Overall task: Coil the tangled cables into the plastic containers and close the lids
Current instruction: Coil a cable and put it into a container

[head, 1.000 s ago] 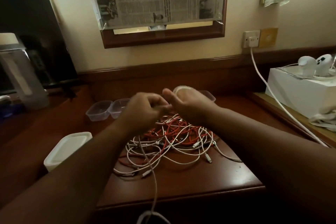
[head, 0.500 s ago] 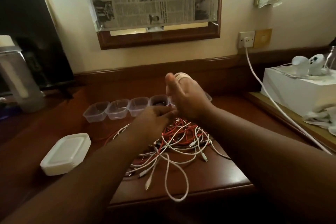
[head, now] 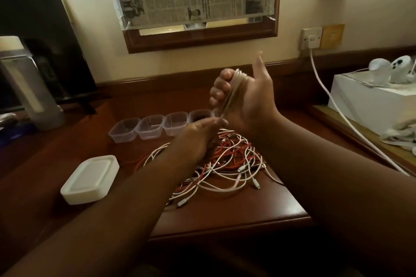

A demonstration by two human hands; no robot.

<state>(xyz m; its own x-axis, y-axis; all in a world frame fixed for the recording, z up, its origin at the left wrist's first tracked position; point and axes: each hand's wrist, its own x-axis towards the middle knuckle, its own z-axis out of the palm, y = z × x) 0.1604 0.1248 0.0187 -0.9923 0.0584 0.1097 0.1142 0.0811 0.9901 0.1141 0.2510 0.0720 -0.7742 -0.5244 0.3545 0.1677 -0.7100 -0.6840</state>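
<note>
Cable loops (head: pixel 234 90), pale and blurred by motion, are wound around the fingers of the right hand (head: pixel 249 101), which is raised above the tangle with its thumb pointing up and its fingers curled over the coil, so that grip is clamped on the cable. Just below it the left hand (head: pixel 198 137) pinches the same cable between its fingertips where the strand leaves the coil; that grip too is closed on the cable.

Under both hands lies the tangle of white and red cables (head: pixel 227 168), spread on the brown wooden surface (head: pixel 236 213), with several connector ends showing along its near edge. Behind the tangle stands a row of clear plastic containers (head: pixel 149 127), open-topped, side by side; the rightmost one is partly hidden by the hands. Left of the tangle, well apart from it, sits a stack of white lids (head: pixel 90 180). Right of the tangle, a white box (head: pixel 369 105) rests on a lower ledge, and a white cord (head: pixel 333 105) runs down from a wall socket (head: pixel 311 38) past it.
</note>
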